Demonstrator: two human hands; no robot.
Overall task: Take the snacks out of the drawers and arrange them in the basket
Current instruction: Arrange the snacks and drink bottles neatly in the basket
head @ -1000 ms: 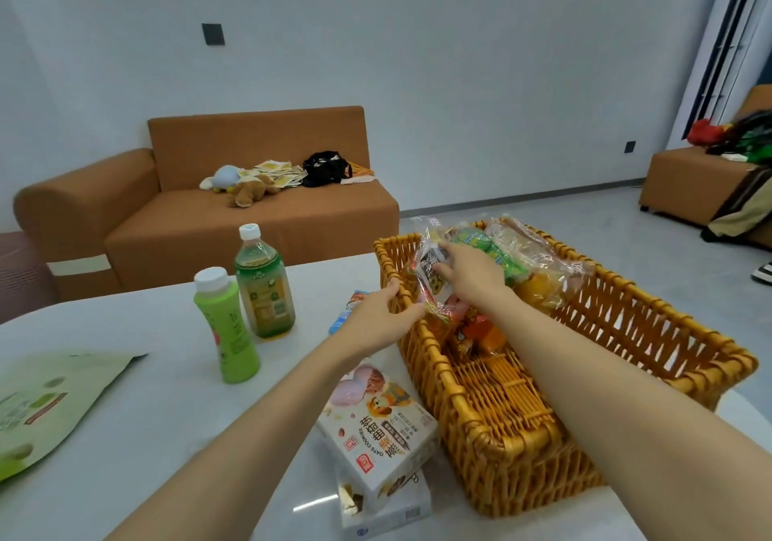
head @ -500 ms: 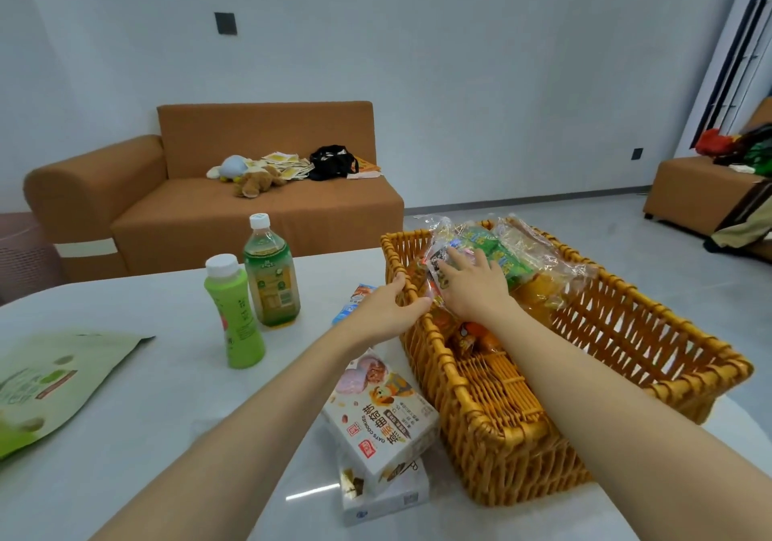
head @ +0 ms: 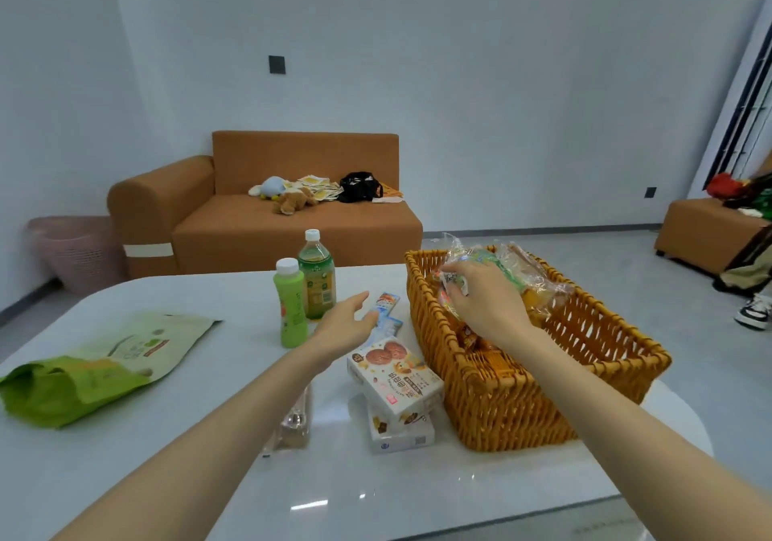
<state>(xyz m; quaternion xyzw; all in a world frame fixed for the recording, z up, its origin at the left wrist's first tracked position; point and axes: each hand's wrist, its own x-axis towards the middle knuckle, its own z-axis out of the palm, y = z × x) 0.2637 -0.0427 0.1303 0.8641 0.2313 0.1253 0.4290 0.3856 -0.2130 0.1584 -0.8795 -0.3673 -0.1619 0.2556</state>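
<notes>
A wicker basket (head: 501, 407) stood on the right part of the white table (head: 167, 457), with clear-wrapped snack packets (head: 539, 285) heaped in its far end. The right hand (head: 488, 306) reached into that far end, near the basket's left wall, its fingers curled round a small white-and-black packet (head: 453, 281). The wrapper was crumpled and partly hidden, so the grip looked like a pinch rather than a full grasp.

The left hand (head: 346, 323) hung above the table just left of the basket, fingers straight and spread, holding nothing. Its fingertips lay beside a small blue packet (head: 386, 311); whether they touched it I cannot tell.

A biscuit box (head: 394, 377) lay just beside the basket's left wall, resting on a second white box (head: 401, 436). A clear packet (head: 294, 423) lay partly under the left forearm. Farther left stood a green bottle (head: 290, 306) and, just behind it, a tea bottle (head: 317, 277). A green bag (head: 96, 365) lay flat near the table's left edge. An orange sofa (head: 292, 223) stood against the far wall.
</notes>
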